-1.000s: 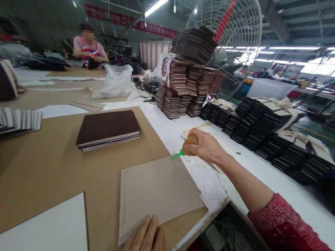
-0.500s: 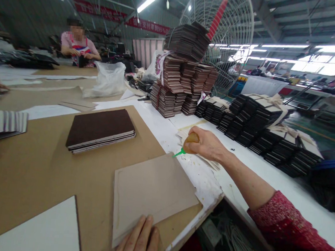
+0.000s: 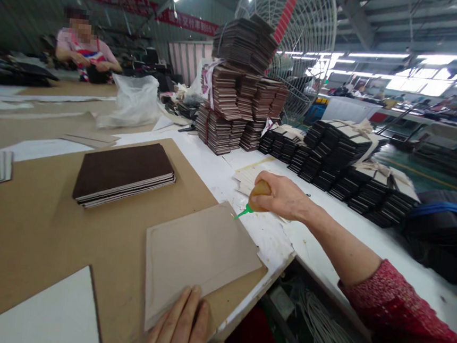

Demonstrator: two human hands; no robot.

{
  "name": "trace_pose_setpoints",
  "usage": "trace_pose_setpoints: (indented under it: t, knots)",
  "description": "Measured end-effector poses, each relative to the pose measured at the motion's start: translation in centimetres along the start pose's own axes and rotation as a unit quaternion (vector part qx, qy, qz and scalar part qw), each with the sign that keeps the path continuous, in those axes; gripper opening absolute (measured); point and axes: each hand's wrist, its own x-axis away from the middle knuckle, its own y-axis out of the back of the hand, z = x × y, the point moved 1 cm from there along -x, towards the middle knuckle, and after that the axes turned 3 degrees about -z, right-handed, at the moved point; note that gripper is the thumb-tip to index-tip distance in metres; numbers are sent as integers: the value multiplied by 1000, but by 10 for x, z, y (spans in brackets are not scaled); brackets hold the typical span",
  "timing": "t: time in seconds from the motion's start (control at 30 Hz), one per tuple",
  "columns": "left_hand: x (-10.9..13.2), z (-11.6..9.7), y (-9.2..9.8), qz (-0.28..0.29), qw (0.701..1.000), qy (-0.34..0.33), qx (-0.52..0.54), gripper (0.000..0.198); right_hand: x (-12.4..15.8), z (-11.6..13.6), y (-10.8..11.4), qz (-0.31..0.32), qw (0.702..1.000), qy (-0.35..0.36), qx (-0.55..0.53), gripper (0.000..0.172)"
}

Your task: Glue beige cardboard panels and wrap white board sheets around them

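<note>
My right hand (image 3: 284, 196) is closed round an amber glue bottle (image 3: 260, 195) with a green nozzle (image 3: 244, 212). The nozzle points down at the far right edge of a beige-grey panel (image 3: 201, 252), its tip at or just above the surface. A thin line of glue shows near the panel's left and far edges. On the panel's near edge lies my left hand (image 3: 181, 322), fingers stretched out flat. Further left sits a stack of dark brown panels (image 3: 126, 173) with pale edges. A white panel (image 3: 48, 316) lies at the lower left.
Tall bundles of brown pieces (image 3: 234, 102) stand at the back before a large fan (image 3: 303, 50). Rows of black bundles (image 3: 332, 170) line the right side. A plastic bag (image 3: 133, 99) lies beyond the brown stack. Across the table is another person (image 3: 87, 55). The table edge (image 3: 257, 297) runs close by.
The view has turned slightly right, so things sit further left. The nozzle has moved a short way from the panel's far corner along its right edge. My left hand stays on the panel.
</note>
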Motion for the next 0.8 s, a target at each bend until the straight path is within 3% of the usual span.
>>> trace_pose_setpoints:
  t: [0.57, 0.8]
  knots:
    - [-5, -2, 7, 9, 1000, -13, 4, 49, 61, 2, 22, 53, 998, -40, -21, 25]
    - [-5, 0, 6, 12, 1000, -13, 2, 49, 60, 1, 22, 48, 998, -46, -19, 24]
